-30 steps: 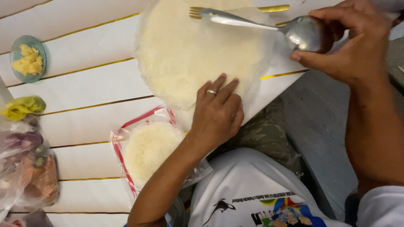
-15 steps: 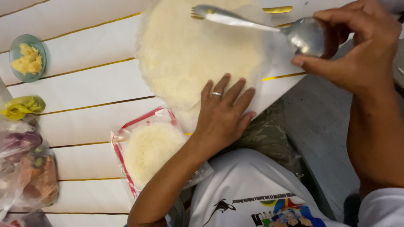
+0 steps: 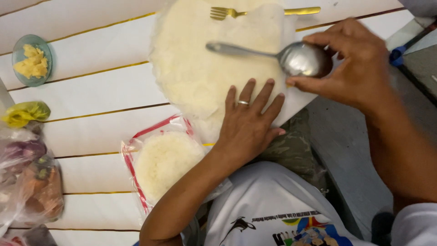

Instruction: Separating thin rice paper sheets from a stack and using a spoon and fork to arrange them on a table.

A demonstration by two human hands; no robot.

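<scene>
A large round white sheet (image 3: 200,68) of thin wrapper lies on the white slatted table (image 3: 91,127). My left hand (image 3: 248,125), with a ring on one finger, presses flat on the sheet's near edge, fingers spread. My right hand (image 3: 359,68) grips a metal spoon (image 3: 298,59) by its bowl, and the handle points left over the sheet. A gold fork (image 3: 264,11) rests across the sheet's far edge.
A clear zip bag (image 3: 161,159) with a red seal holds more round white sheets, just left of my left arm. At the far left are a small teal dish (image 3: 32,61) of yellow pieces, a crumpled yellow bag (image 3: 25,113) and plastic bags of food (image 3: 27,182).
My right hand has brought the spoon down, away from the fork and nearer my left hand. My left fingers have spread wider on the sheet.
</scene>
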